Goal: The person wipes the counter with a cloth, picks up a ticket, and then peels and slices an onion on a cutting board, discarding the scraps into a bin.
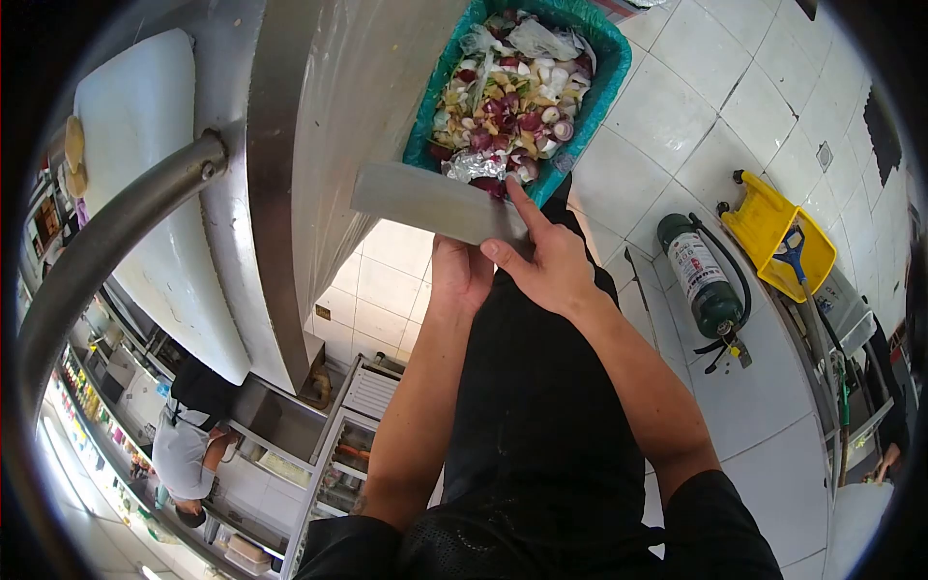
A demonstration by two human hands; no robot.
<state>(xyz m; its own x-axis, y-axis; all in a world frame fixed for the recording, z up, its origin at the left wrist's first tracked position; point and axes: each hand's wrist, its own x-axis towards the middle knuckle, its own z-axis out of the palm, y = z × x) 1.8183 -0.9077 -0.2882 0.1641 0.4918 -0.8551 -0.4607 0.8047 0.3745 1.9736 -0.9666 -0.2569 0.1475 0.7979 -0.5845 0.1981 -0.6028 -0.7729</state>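
Note:
A pale, flat rectangular container or board [435, 201] is tipped up at the near edge of a bin [619, 68] lined with a green bag. My left hand [462, 274] supports its near side, fingers hidden behind it. My right hand [556, 266] grips its right end, thumb on the near edge and index finger stretched towards the scraps. Inside the bin lie vegetable scraps [512, 97]: red onion pieces, pale peelings, clear plastic and crumpled foil [474, 166]. Which kind of vessel I hold cannot be made out exactly.
On the left is a metal counter [271, 193] with a white cutting board [145, 193] and a curved metal pipe [106, 232]. A green fire extinguisher [704, 280] and yellow dustpan [778, 232] stand right. A co-worker [184, 449] is at the lower left.

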